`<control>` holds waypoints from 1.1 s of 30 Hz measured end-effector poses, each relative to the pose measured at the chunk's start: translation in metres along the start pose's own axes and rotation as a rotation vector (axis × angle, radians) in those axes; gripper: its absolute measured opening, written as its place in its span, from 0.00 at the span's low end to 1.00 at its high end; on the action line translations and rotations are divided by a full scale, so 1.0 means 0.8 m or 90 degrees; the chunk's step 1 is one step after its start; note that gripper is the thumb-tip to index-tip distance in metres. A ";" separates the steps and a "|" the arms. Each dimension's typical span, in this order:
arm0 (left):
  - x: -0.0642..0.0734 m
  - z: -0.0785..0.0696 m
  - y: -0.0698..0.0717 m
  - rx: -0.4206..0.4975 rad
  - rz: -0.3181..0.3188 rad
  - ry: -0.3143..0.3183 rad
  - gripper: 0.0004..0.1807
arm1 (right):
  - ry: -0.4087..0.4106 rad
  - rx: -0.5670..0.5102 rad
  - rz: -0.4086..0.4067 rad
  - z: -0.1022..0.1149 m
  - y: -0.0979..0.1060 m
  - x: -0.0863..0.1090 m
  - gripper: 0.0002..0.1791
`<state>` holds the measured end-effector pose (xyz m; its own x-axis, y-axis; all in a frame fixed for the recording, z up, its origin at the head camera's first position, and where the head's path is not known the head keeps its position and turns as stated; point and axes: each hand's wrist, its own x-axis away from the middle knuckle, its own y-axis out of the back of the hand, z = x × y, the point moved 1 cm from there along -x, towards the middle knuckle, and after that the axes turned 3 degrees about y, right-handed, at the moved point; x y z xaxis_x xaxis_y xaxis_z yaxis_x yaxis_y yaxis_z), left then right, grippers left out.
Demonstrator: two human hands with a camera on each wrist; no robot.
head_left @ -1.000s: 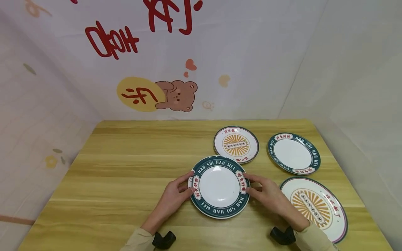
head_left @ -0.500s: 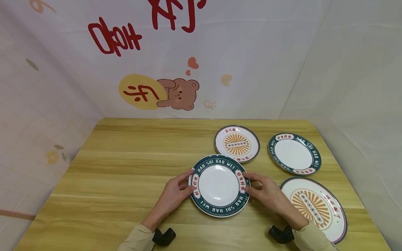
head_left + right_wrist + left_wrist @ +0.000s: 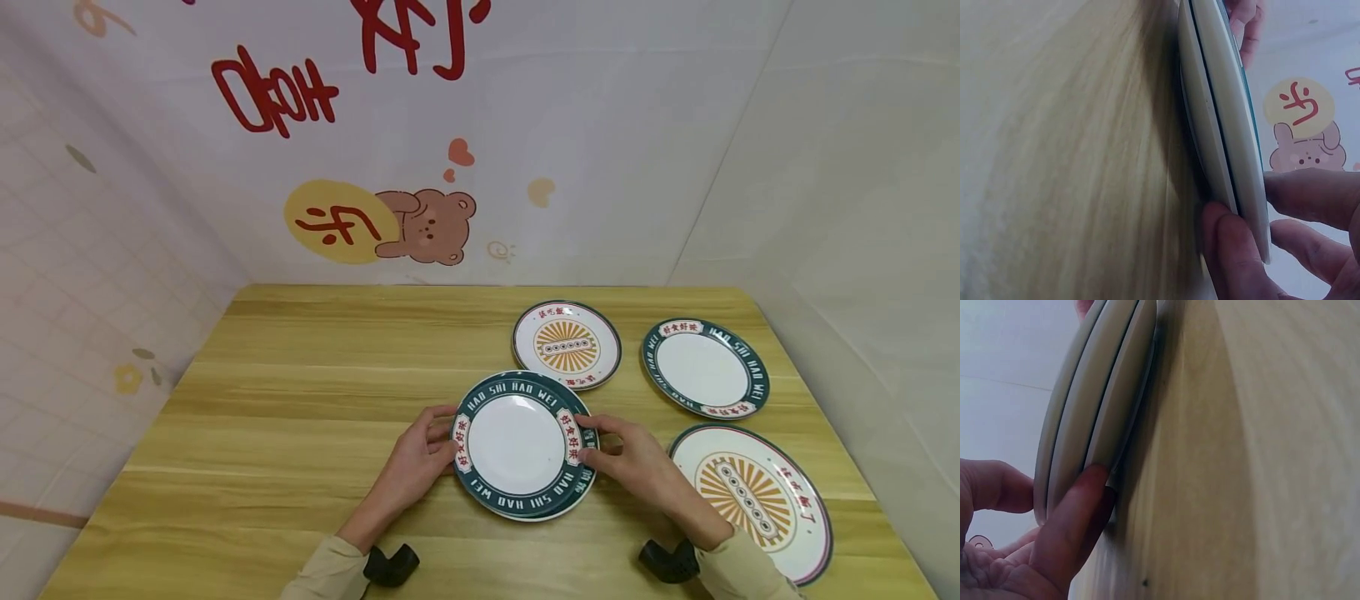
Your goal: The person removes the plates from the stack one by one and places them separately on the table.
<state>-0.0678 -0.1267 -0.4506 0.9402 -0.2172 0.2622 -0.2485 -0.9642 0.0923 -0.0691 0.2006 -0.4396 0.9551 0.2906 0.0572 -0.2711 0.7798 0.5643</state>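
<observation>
A stack of round plates with dark green rims and white centres is held between both hands at the middle of the table. Its top plate [image 3: 517, 446] sits shifted left, so a lower plate's green rim [image 3: 591, 467] shows on the right. My left hand [image 3: 415, 457] grips the stack's left edge, with fingertips against the stacked plate edges [image 3: 1088, 400] in the left wrist view. On the right side my right hand [image 3: 639, 462] pinches the rim, its thumb and fingers at the plate edges [image 3: 1225, 119] in the right wrist view.
Behind the stack lies a small white plate [image 3: 567, 346] with an orange ray pattern. At right are a green-rimmed plate [image 3: 705, 368] and a larger ray-patterned plate [image 3: 750, 504] near my right forearm. A printed wall [image 3: 600, 125] borders the wooden table [image 3: 300, 392].
The top plate has slid slightly left over the one beneath, uncovering a strip of green rim on the right. Both hands stay at the stack's sides; the left fingertips now sit at its edge.
</observation>
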 end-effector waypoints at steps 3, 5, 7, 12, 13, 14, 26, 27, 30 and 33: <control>0.000 0.001 0.001 0.008 0.002 0.001 0.27 | 0.008 0.003 -0.003 0.000 -0.001 -0.001 0.26; -0.001 0.002 0.001 0.009 0.004 0.000 0.27 | 0.015 0.012 -0.004 -0.001 -0.001 -0.001 0.26; -0.001 0.003 0.002 0.002 0.008 0.000 0.26 | 0.024 0.022 -0.003 -0.001 -0.001 -0.001 0.25; 0.000 0.005 0.005 -0.007 0.018 0.005 0.26 | 0.039 0.026 0.009 -0.002 0.001 -0.001 0.24; 0.000 0.005 0.005 -0.007 0.019 0.007 0.26 | 0.036 0.020 0.012 -0.002 0.002 -0.001 0.26; 0.000 0.005 0.005 -0.007 0.018 0.006 0.26 | 0.029 0.012 0.018 -0.002 0.002 -0.001 0.27; 0.001 0.001 0.009 -0.029 0.025 0.017 0.27 | -0.048 -0.030 0.044 -0.001 0.004 -0.004 0.37; 0.001 0.000 0.010 -0.035 0.025 0.020 0.27 | -0.050 -0.028 0.043 -0.002 0.004 -0.005 0.37; 0.001 -0.002 0.012 -0.039 0.020 0.025 0.26 | -0.053 -0.025 0.043 -0.002 0.004 -0.006 0.36; 0.001 -0.004 0.014 -0.028 0.009 0.028 0.25 | -0.055 -0.024 0.044 -0.002 0.005 -0.007 0.36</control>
<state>-0.0708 -0.1374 -0.4467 0.9257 -0.2225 0.3060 -0.2721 -0.9534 0.1301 -0.0756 0.2028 -0.4389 0.9401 0.2973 0.1666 -0.3398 0.7805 0.5247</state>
